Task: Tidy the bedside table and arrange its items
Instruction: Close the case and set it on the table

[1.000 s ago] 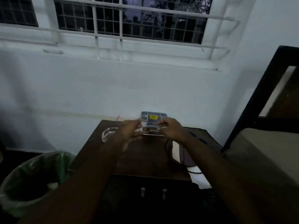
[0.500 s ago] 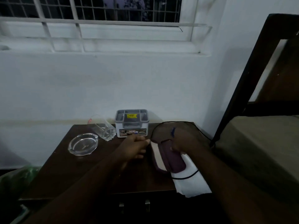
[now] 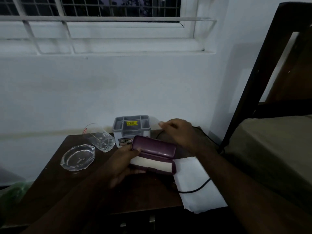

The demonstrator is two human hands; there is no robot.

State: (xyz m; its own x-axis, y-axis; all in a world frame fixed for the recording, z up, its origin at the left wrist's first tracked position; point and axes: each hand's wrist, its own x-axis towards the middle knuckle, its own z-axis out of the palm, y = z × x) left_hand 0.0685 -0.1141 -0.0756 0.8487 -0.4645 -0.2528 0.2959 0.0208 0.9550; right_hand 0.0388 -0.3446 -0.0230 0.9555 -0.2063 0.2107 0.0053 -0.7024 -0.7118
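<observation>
A purple hinged case (image 3: pixel 154 147) with a pale lining is held a little above the dark wooden bedside table (image 3: pixel 55 188), its lid partly raised. My left hand (image 3: pixel 125 163) grips the case's left end, thumb on the lid. My right hand (image 3: pixel 177 132) hovers behind the case at the table's back right with loosely curled fingers and nothing visible in it. A grey divided organizer box (image 3: pixel 131 127) with a yellow sticker stands at the back against the wall. Left of it a clear tumbler (image 3: pixel 99 139) lies tipped on its side, and a glass ashtray (image 3: pixel 77 157) sits in front of that.
A white paper sheet (image 3: pixel 197 184) hangs over the table's right front corner, crossed by a black cable (image 3: pixel 195 190). A bed (image 3: pixel 270 149) with a dark frame post (image 3: pixel 251 78) stands close on the right. A green bin bag (image 3: pixel 11 193) shows at lower left.
The view has shifted down and right. My hands left the organizer box; the left hand picked up the purple case, and the right hand lifted off it toward the back.
</observation>
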